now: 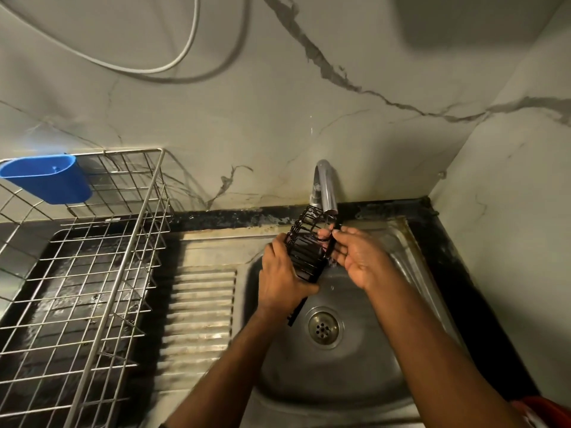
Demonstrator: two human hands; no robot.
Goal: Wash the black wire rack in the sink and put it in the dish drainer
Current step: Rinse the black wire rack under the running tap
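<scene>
Black wire rack (306, 251) held over sink (364, 366) under faucet (324, 186), left hand (285, 273) fingers grasping its side, right hand (355, 257) fingers pinching its top edge, dish drainer (92, 257) at 9 o'clock.

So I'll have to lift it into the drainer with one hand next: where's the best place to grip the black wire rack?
Probably by a long side edge near mid-length, coming from the left, as the left hand already grips the black wire rack. It is long and narrow, tilted up toward the tap, so an end grip would let it swing. The open wires give fingers purchase, and the dish drainer lies leftward.
</scene>
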